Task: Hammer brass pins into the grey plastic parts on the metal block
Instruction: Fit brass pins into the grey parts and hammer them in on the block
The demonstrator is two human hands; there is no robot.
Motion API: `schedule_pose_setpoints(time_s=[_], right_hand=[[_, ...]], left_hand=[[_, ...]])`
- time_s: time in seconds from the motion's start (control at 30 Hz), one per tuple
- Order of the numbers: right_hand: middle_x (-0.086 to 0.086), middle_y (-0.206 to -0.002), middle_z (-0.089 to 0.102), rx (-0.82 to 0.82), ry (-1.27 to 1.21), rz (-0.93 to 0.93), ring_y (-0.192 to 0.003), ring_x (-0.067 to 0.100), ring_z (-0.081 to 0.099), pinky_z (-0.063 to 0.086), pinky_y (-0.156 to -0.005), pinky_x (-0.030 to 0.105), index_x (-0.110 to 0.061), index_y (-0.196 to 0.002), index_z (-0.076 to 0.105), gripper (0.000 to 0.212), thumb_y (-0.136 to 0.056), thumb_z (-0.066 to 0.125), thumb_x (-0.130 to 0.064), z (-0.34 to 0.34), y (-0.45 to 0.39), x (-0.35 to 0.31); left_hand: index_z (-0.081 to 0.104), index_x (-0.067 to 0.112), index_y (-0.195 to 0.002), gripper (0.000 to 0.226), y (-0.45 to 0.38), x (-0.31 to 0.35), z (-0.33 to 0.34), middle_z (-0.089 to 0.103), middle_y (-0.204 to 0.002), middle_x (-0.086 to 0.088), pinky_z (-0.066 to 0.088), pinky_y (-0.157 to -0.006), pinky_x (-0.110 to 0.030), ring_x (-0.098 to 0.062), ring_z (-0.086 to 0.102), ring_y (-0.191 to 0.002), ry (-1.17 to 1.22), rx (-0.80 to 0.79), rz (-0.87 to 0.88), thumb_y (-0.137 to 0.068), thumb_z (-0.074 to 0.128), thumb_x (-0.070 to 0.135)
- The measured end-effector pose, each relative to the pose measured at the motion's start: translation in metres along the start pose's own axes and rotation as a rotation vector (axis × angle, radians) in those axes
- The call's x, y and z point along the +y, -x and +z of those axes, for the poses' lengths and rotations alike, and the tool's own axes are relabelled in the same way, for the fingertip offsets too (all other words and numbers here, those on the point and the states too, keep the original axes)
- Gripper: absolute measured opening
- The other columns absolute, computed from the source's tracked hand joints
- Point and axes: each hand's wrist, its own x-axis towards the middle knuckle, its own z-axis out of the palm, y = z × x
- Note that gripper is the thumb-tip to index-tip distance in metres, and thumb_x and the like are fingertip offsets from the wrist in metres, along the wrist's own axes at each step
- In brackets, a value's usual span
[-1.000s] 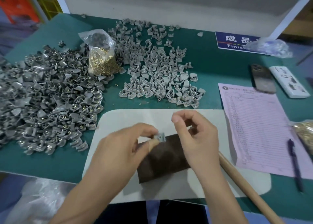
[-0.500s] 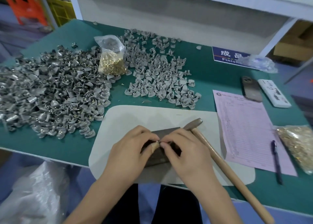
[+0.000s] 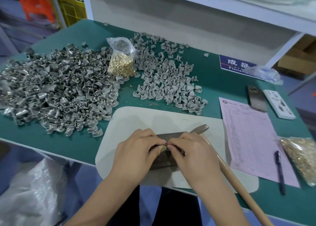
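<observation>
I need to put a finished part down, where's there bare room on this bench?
Free: the white mat beyond the metal block, and green table between the right-hand grey parts and the pink form. The left side is crowded.

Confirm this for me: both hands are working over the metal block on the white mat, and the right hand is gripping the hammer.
Not quite. The head view shows the hammer lying on the white mat, its handle running beside the right hand, ungripped. Both hands, left hand included, are pinching something small together over the metal block.
</observation>
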Motion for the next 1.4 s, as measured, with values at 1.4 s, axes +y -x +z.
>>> schedule_pose_setpoints(time_s=[1.4], right_hand=[[-0.006,-0.108,0.062,0.259,-0.047,0.506,-0.099,0.013,0.054,0.049,-0.076,0.035,-0.032,-0.124,0.066,0.031,-0.096,0.064,-0.045,-0.004,0.02,0.06]], left_hand=[[0.072,0.047,-0.093,0.009,-0.003,0.002,-0.003,0.062,-0.089,0.025,0.046,-0.062,-0.028,-0.002,0.048,-0.087,-0.021,0.047,0.038,-0.087,0.067,0.053]])
